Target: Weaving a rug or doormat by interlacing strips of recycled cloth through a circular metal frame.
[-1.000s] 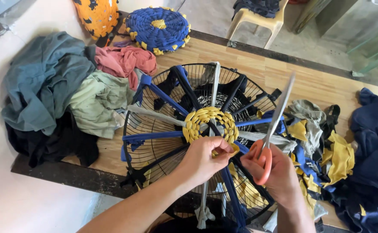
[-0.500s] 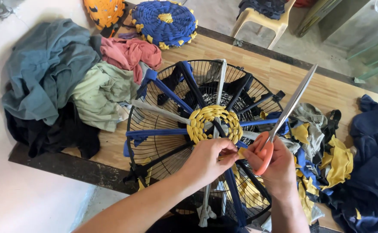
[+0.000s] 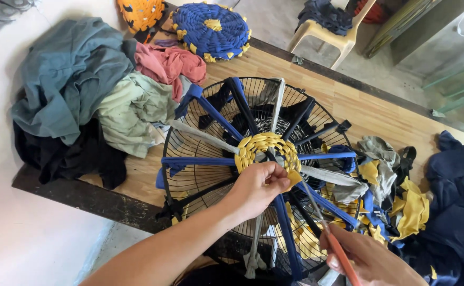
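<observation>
We are pinching the yellow fabric strip [image 3: 294, 178] with our left hand [image 3: 258, 185], fingers closed on it at the edge of the small woven yellow disc [image 3: 266, 151], while our right hand [image 3: 372, 259] is gripping orange-handled scissors [image 3: 330, 233]. The disc is sitting at the centre of a round black wire fan guard [image 3: 189, 143] on the wooden bench [image 3: 369, 114], strung with blue and grey cloth spokes [image 3: 197, 160]. Only the hub is looking woven; most of the spokes are lying bare. Soft crumpled garments [image 3: 68, 79] are piling beside it.
</observation>
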